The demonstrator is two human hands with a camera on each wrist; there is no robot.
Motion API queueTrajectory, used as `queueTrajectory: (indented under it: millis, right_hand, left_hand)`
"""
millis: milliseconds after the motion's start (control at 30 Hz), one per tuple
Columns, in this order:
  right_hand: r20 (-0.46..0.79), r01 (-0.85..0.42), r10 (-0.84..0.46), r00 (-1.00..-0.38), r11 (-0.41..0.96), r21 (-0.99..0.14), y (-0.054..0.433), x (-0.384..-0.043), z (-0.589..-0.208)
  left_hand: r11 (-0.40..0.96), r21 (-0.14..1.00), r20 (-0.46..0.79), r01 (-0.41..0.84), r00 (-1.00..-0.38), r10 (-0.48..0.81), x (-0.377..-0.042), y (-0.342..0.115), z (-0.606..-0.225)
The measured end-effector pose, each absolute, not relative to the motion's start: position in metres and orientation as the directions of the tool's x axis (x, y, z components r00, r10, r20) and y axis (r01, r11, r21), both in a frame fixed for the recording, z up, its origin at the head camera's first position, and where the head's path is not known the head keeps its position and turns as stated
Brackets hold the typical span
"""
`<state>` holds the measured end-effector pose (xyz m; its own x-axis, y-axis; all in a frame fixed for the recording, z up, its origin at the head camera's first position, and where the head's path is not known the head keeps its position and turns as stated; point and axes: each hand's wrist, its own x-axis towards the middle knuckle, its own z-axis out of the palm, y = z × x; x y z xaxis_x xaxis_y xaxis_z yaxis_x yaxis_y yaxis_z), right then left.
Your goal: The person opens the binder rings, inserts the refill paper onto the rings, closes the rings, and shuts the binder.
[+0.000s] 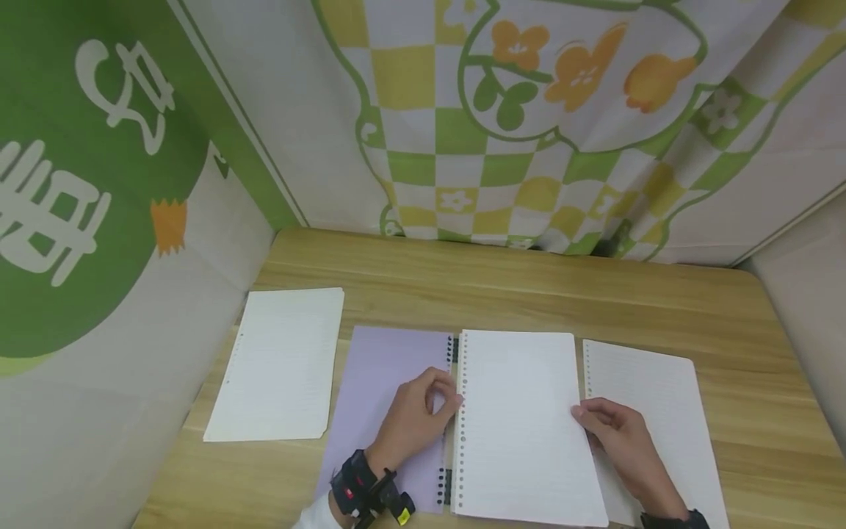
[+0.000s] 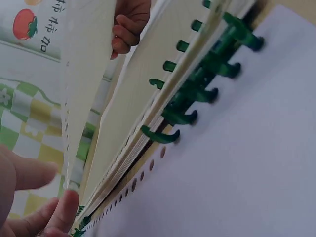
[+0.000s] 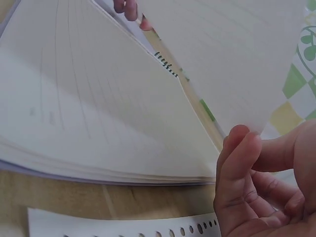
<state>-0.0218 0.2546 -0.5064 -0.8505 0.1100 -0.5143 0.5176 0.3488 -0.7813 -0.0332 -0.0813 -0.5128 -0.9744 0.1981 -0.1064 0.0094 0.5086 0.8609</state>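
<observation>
White punched sheet above the open notebook, five o'clock, pinched by left grip and right grip, seemingly being aligned; next calls for matching holes to green rings

On the wooden table lie loose sheets, an open ring notebook and punched paper.

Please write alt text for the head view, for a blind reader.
A person's left hand and right hand hold a punched sheet by opposite edges over an open, purple-covered ring notebook. Loose punched paper lies left of it, lined paper right, on a wooden table.
</observation>
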Motion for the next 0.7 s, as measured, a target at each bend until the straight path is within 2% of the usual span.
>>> queueTrajectory:
  millis: [333,533,700]
  right_hand:
    - [-0.502,0.503,0.108,-0.858,0.373,-0.78,0.253,-0.025,-0.51]
    - [-0.505,0.507,0.11,-0.856,0.367,-0.78,0.254,-0.024,-0.51]
    - [-0.508,0.508,0.11,-0.854,0.384,-0.771,0.252,-0.025,-0.508]
  left_hand:
    - [0.644,0.729,0.006,0.231,-0.943,0.332,-0.035,-0.077,-0.508]
    - [0.714,0.63,-0.043,0.304,-0.905,0.424,-0.039,-0.079,-0.508]
    - [0.725,0.614,-0.06,0.313,-0.897,0.439,-0.042,-0.079,-0.509]
